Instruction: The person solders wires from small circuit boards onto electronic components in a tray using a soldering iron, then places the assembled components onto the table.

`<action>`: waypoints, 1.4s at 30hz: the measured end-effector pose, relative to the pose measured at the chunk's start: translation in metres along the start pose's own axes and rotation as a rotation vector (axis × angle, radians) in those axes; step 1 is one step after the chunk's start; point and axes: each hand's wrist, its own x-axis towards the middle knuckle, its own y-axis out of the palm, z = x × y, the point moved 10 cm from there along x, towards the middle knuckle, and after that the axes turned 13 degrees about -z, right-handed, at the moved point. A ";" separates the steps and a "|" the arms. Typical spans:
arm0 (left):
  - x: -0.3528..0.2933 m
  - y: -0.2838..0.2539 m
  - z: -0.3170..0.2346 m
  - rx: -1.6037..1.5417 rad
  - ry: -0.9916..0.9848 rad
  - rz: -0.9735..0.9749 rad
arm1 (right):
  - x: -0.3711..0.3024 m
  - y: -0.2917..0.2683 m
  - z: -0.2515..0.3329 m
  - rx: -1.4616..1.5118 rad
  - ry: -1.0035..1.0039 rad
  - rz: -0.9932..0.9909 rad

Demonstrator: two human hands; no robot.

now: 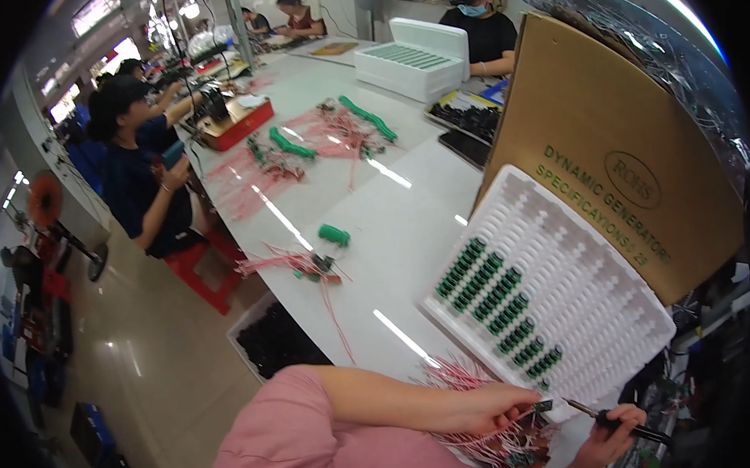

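My left hand [498,409] is at the front right of the table, its fingers closed on a small green circuit board [544,406]. In my right hand [612,439] is a soldering iron [580,406], its metal tip directed left at the board with a small gap between them. Beneath and around my left hand lies a bundle of red and white wires [458,374], some with small green boards among them. Just beyond both hands a white foam tray [662,332] leans at a slant, with rows of green cylindrical parts [484,289] filling its left portion.
A brown cardboard box [591,107] stands behind the tray. Farther along the white table [392,233] lie a green roll [334,234], loose wires [286,261] and more wire heaps. A white foam box [410,69] stands at the back. Co-workers sit at the left and far sides.
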 end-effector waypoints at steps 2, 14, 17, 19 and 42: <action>-0.002 -0.001 0.007 0.067 0.029 -0.013 | -0.016 -0.005 0.038 -0.337 -0.567 0.059; -0.004 0.020 -0.011 0.323 0.066 -0.087 | 0.007 -0.024 -0.020 0.427 0.217 -0.028; 0.007 0.024 -0.010 0.424 0.050 -0.176 | 0.009 -0.032 -0.019 0.416 0.213 -0.021; 0.010 0.029 -0.007 0.473 0.051 -0.174 | 0.008 -0.038 -0.017 0.429 0.196 -0.030; 0.006 0.036 -0.025 0.621 0.375 -0.144 | 0.012 -0.054 -0.023 0.426 0.168 -0.051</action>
